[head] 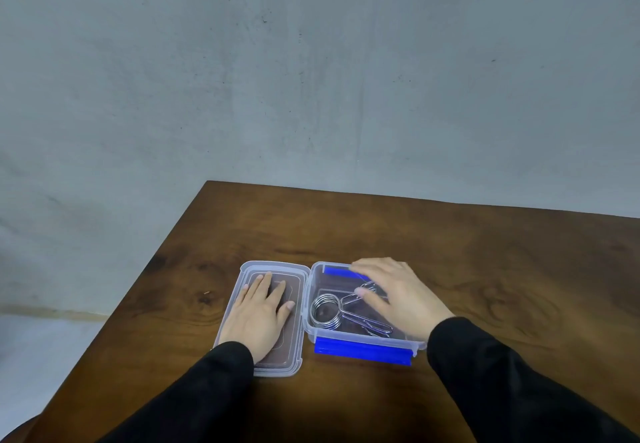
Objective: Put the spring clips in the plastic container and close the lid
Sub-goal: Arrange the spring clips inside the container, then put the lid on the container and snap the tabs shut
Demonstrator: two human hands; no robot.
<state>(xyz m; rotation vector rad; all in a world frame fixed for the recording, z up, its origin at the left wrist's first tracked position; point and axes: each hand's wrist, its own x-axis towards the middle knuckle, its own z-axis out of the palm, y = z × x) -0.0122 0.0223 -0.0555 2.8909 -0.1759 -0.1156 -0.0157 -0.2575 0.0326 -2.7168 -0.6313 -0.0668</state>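
Observation:
A clear plastic container (363,338) with blue latches stands open on the wooden table. Inside it lies a metal spring clip (327,311) with a round coil and long wire handles; a second clip's handles (367,286) show under my right hand. The clear lid (298,307) lies flat on the table just left of the container. My left hand (261,314) rests flat on the lid, fingers spread. My right hand (398,295) hovers over the container's right half with fingers apart, covering part of the clips. Whether it touches them is unclear.
The brown wooden table (450,252) extends to the right and back, with its left edge running diagonally close to the lid. A grey wall stands behind. Black sleeves cover both forearms.

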